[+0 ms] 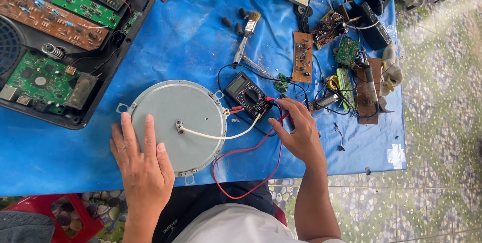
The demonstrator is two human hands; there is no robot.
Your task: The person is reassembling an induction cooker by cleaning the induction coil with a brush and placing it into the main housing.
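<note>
- Leftmost, the left hand lies flat, fingers spread, on the grey round plate at the table edge; pressing unevenly could tip it off.
- Rightward, the right hand has fingers pinched on the red probe leads beside the multimeter; tugging could drag the meter.

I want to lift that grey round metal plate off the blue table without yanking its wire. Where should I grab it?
Probably by the rim. The round plate lies flat with small tabs around its edge, and the left hand already rests on its near-left side. Come from that side: the white wire leaves the centre toward the right, where the right hand and meter are.
</note>
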